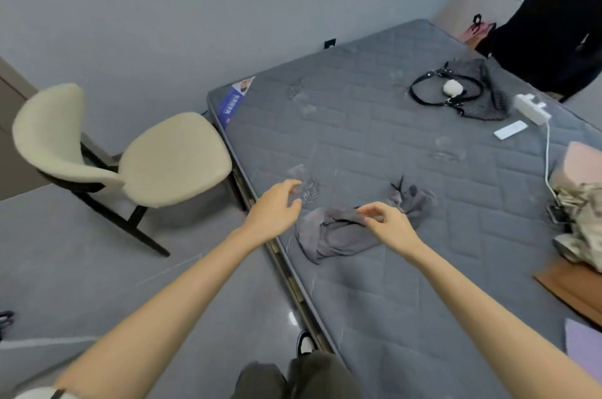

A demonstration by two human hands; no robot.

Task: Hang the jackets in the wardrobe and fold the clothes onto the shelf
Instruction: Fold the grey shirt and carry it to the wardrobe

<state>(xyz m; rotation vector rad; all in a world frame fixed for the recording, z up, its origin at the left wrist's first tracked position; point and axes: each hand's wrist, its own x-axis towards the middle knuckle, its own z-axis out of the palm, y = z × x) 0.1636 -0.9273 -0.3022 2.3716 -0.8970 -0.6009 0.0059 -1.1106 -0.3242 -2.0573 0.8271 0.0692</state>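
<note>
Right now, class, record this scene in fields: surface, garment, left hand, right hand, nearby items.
surface: grey mattress
garment: crumpled grey garment, near the mattress edge
left: left hand open, holds nothing, beside the garment
right: right hand open, above the garment, contact unclear
nearby: cream chair, black handbag, white power strip

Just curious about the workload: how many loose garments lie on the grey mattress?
2: a crumpled grey garment in the middle, a beige patterned garment at the right edge. Others may be hidden.
</note>
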